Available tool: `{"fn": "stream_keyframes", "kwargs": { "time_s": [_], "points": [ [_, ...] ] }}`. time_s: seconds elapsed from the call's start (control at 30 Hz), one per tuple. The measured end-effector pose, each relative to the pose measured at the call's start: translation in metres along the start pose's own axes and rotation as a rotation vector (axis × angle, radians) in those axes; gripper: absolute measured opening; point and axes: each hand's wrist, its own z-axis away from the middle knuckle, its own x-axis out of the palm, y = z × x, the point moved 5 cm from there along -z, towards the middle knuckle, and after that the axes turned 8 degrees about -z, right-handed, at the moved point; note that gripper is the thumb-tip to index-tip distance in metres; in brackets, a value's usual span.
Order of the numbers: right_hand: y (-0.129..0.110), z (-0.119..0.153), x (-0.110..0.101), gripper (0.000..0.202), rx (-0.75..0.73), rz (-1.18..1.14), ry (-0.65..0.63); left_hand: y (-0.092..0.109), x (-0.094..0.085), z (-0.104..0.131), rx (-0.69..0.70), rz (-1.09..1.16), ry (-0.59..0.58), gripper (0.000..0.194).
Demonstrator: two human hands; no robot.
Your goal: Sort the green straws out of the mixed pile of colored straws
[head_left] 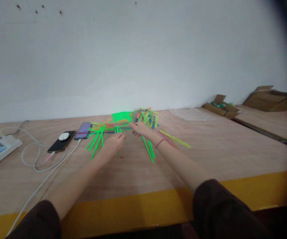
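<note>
My left hand [117, 142] is low over the table with its fingers bent together, right beside a few thin bright green sticks [118, 128]. What its fingertips hold, if anything, is too small to make out. My right hand [140, 129] reaches a little farther, fingers curled, at the near side of a heap of coloured strips [144, 117]; its grip is hidden. Long coloured strips [111, 125] lie left of it. More green sticks [97, 139] fan out on the left, and others [148, 150] poke out below my right wrist. A yellow strip [178, 139] lies right of that wrist.
A row of green sticks [121, 116] is by the wall. To the left are a blurred-out phone [83, 130], a black phone [56, 145] with a white round object [64, 136], cables and a power strip [1, 151]. Cardboard boxes [220, 108] stand right.
</note>
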Motion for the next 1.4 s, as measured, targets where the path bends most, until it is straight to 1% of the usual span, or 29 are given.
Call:
{"fn": "stream_keyframes", "kwargs": {
  "time_s": [0.07,0.13,0.2,0.27,0.3,0.33,0.37,0.43,0.47,0.5,0.53,0.6,0.63,0.7,0.8,0.9,1.0,1.07,1.13,1.23,1.33,1.4],
  "points": [
    [-0.003,-0.012,0.027,0.051,0.059,0.075,-0.066,0.006,0.011,0.01,0.001,-0.013,-0.045,0.017],
    [-0.006,-0.02,0.048,0.051,0.042,0.219,-0.085,0.011,0.017,0.017,0.014,0.007,-0.055,0.016],
    [-0.008,-0.024,0.064,0.047,0.013,0.337,-0.063,0.016,0.017,0.022,0.081,0.08,-0.054,0.014],
    [-0.009,-0.024,0.074,0.044,0.009,0.389,-0.032,0.019,0.012,0.026,0.166,0.181,-0.067,0.016],
    [-0.009,-0.022,0.077,0.042,0.013,0.398,-0.022,0.017,0.007,0.027,0.162,0.217,-0.064,0.017],
    [-0.009,-0.02,0.079,0.041,0.017,0.402,-0.017,0.011,0.003,0.025,0.105,0.232,-0.047,0.02],
    [-0.01,-0.018,0.081,0.04,0.019,0.405,-0.013,0.002,0.0,0.022,-0.002,0.224,-0.024,0.024],
    [-0.011,-0.012,0.082,0.041,0.017,0.422,-0.002,-0.023,-0.002,0.016,-0.312,0.163,-0.008,0.032],
    [-0.011,-0.01,0.082,0.042,0.011,0.436,0.004,-0.035,0.001,0.012,-0.462,0.131,-0.044,0.035],
    [-0.012,-0.008,0.083,0.044,0.003,0.453,0.012,-0.046,0.008,0.008,-0.583,0.109,-0.113,0.038],
    [-0.012,-0.006,0.084,0.044,-0.006,0.474,0.024,-0.055,0.015,0.004,-0.669,0.098,-0.192,0.043],
    [-0.013,-0.003,0.087,0.044,-0.034,0.515,0.042,-0.067,0.031,-0.005,-0.75,0.099,-0.31,0.052],
    [-0.013,-0.002,0.089,0.044,-0.05,0.529,0.052,-0.07,0.037,-0.01,-0.755,0.103,-0.334,0.053],
    [-0.013,-0.001,0.092,0.044,-0.079,0.543,0.066,-0.074,0.046,-0.018,-0.741,0.107,-0.334,0.05],
    [-0.011,0.0,0.094,0.043,-0.084,0.537,0.072,-0.075,0.051,-0.023,-0.728,0.109,-0.329,0.042],
    [-0.007,-0.001,0.091,0.039,-0.05,0.516,0.077,-0.069,0.048,-0.023,-0.707,0.11,-0.318,0.04],
    [-0.004,-0.001,0.086,0.036,-0.031,0.476,0.069,-0.058,0.039,-0.019,-0.672,0.094,-0.275,0.04],
    [-0.003,-0.002,0.081,0.035,-0.031,0.435,0.055,-0.048,0.03,-0.015,-0.624,0.068,-0.232,0.037],
    [0.0,-0.003,0.07,0.034,-0.024,0.388,0.059,-0.04,0.022,-0.012,-0.555,0.045,-0.194,0.034],
    [0.011,-0.006,0.04,0.038,-0.004,0.321,0.132,-0.031,0.014,-0.009,-0.467,0.031,-0.183,0.031],
    [0.032,-0.006,0.002,0.046,0.032,0.276,0.222,-0.029,0.015,-0.008,-0.443,0.011,-0.259,0.031],
    [0.042,-0.004,-0.018,0.05,-0.034,0.233,0.26,-0.029,0.016,-0.006,-0.438,-0.009,-0.304,0.032]
  ]
}}
